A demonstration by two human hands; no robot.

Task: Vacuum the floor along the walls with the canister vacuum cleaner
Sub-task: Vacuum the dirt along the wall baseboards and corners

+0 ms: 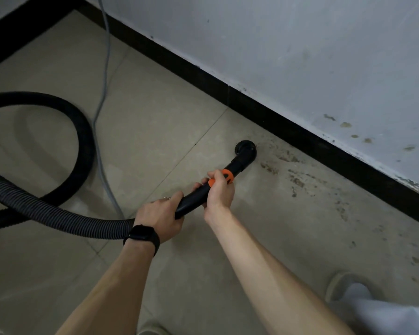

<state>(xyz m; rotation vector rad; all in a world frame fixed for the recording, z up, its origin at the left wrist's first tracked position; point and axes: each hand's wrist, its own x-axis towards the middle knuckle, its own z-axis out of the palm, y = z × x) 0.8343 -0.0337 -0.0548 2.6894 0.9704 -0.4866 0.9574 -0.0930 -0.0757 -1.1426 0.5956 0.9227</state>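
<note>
Ribbed hose (58, 213) loops across tile, left. Left hand (160, 218) wraps round rear of black wand (194, 199); right hand (219, 192) curls round it at orange collar (228, 176). Brush nozzle (246, 151) on floor near baseboard (300, 139); dirt patch (295, 180) just right.

Black ribbed hose (58, 213), orange collar (224, 176), beige tiled floor (155, 105), black skirting (288, 126), stained white wall (300, 56).
</note>
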